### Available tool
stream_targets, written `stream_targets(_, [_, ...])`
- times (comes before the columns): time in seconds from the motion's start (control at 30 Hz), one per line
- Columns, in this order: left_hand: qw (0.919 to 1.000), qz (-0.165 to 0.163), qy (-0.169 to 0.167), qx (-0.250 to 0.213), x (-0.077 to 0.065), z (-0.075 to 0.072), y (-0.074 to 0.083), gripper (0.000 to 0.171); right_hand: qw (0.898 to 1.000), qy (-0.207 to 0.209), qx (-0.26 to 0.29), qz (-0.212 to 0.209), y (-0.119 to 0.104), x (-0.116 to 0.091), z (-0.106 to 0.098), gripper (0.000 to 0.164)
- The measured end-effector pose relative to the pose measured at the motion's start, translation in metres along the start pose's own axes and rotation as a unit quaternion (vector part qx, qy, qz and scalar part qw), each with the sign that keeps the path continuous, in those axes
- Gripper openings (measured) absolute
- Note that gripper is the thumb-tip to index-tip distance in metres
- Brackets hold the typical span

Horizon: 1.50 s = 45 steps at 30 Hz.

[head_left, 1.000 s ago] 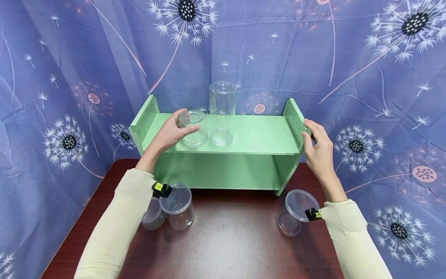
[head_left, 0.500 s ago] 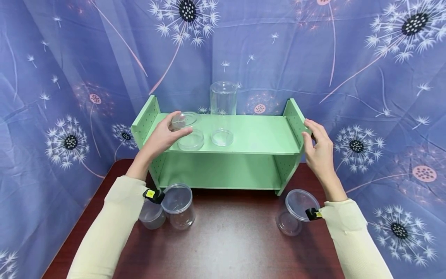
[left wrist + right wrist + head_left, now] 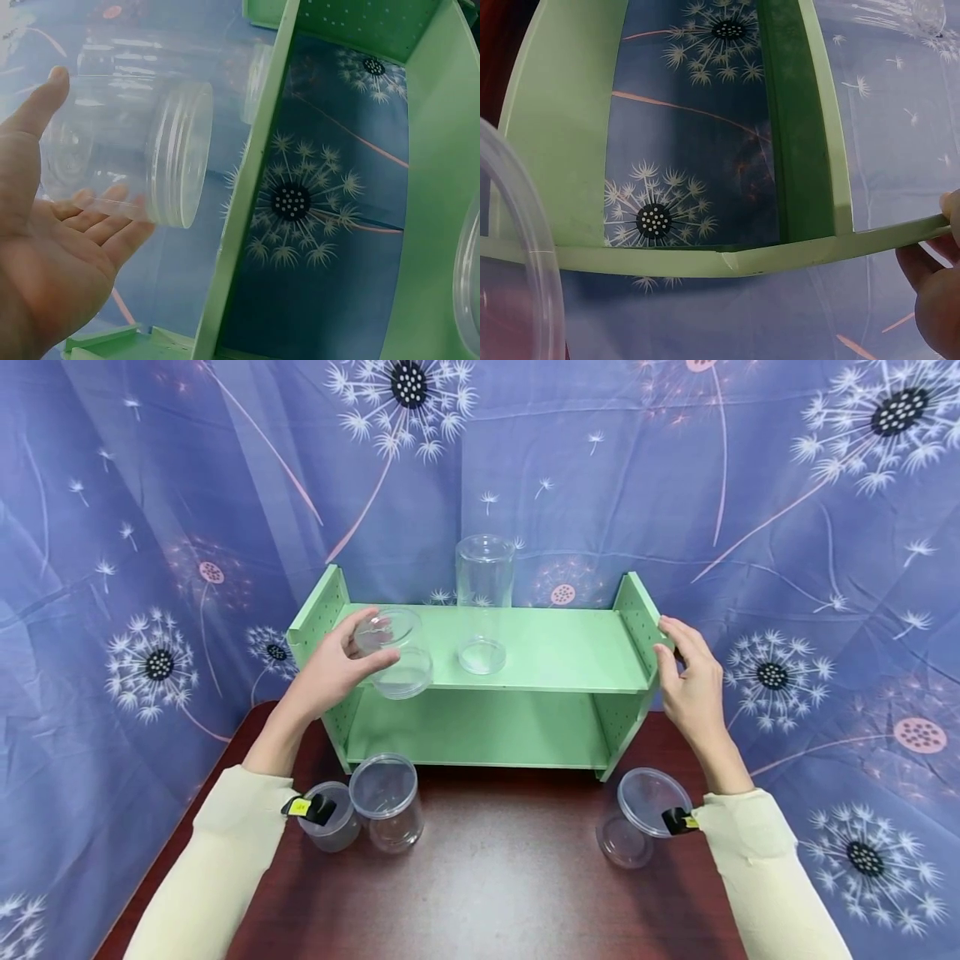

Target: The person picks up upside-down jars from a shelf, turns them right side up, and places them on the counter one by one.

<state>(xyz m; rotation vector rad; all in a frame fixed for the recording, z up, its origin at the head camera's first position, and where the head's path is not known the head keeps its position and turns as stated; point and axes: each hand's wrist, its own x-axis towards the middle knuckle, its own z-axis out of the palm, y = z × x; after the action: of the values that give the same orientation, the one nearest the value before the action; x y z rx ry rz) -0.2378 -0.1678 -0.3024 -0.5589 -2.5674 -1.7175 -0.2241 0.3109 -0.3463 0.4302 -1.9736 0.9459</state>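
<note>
My left hand (image 3: 330, 667) grips a short clear plastic jar (image 3: 405, 672) between thumb and fingers. The jar leans a little and its base overlaps the front edge of the upper board in the head view. In the left wrist view, the jar's ridged end (image 3: 180, 154) points at the board with a gap between them. My right hand (image 3: 692, 689) holds the upper edge of the right side panel (image 3: 637, 622) of the green two-tier shelf (image 3: 570, 652). A tall clear cylinder jar (image 3: 485, 602) stands upright on the upper board, right of the held jar.
On the brown table (image 3: 495, 877), a lidded jar (image 3: 386, 806) and a shorter jar (image 3: 333, 827) stand at front left, under my left forearm. Another clear jar (image 3: 637, 814) stands beside my right wrist. A blue dandelion-print curtain (image 3: 540, 460) hangs close behind the shelf.
My left hand has moved left and toward me with the short jar, which is now apart from the tall jar and over the board's front edge. My right hand stays on the side panel.
</note>
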Motion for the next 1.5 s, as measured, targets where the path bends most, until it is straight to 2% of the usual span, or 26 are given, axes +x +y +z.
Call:
stream_targets(0.37, [0.9979,0.042,-0.009,-0.047,-0.036,0.002,0.004,0.080,1.000,0.001,-0.007,0.008,-0.001,-0.001,-0.004,0.033])
stream_targets(0.73, [0.9972,0.059,-0.014,-0.044,-0.071,0.014,-0.005,0.078,1.000,0.006,-0.005,0.022,0.000,-0.002,-0.007,0.033])
stream_targets(0.97, [0.9948,0.056,-0.013,-0.084,-0.087,0.032,-0.016,0.077,0.999,0.004,0.001,0.050,0.000,-0.001,-0.006,0.034])
stream_targets(1.17, [0.9911,0.071,-0.006,-0.113,-0.093,0.051,-0.028,0.074,0.997,0.002,0.008,0.072,-0.002,0.000,-0.005,0.034])
stream_targets(1.5, [0.9839,0.044,0.007,-0.173,-0.100,0.084,-0.042,0.074,0.994,0.002,0.045,0.097,-0.040,0.004,-0.005,0.032])
